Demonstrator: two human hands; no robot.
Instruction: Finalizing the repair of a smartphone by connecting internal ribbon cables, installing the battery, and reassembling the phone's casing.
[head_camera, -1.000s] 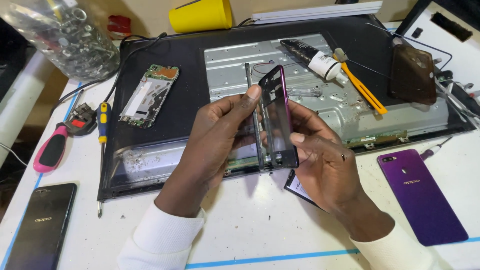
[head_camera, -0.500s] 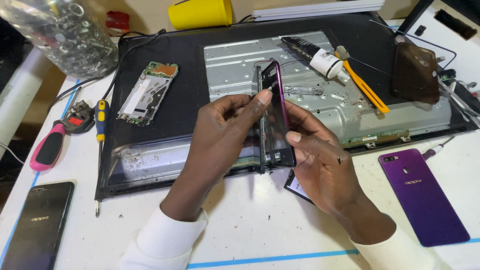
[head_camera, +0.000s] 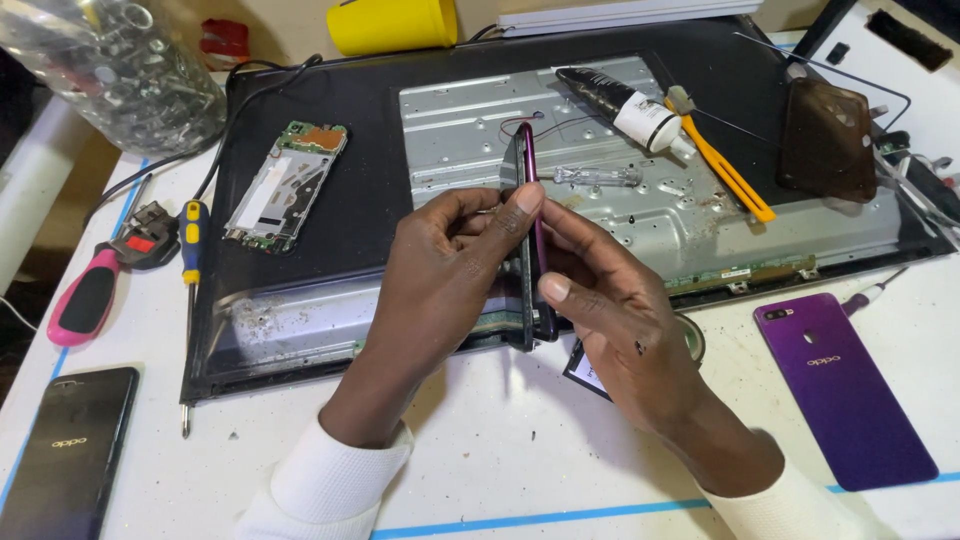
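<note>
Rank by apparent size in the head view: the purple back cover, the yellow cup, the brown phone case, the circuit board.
1. purple back cover, though it lies nearest the camera
2. circuit board and brown phone case: too alike to rank
3. yellow cup, cut off by the frame edge

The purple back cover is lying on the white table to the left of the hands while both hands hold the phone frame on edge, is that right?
Not quite. The head view shows the purple back cover lying on the white table to the right of the hands. The left hand and right hand do hold the phone frame on edge.
</note>
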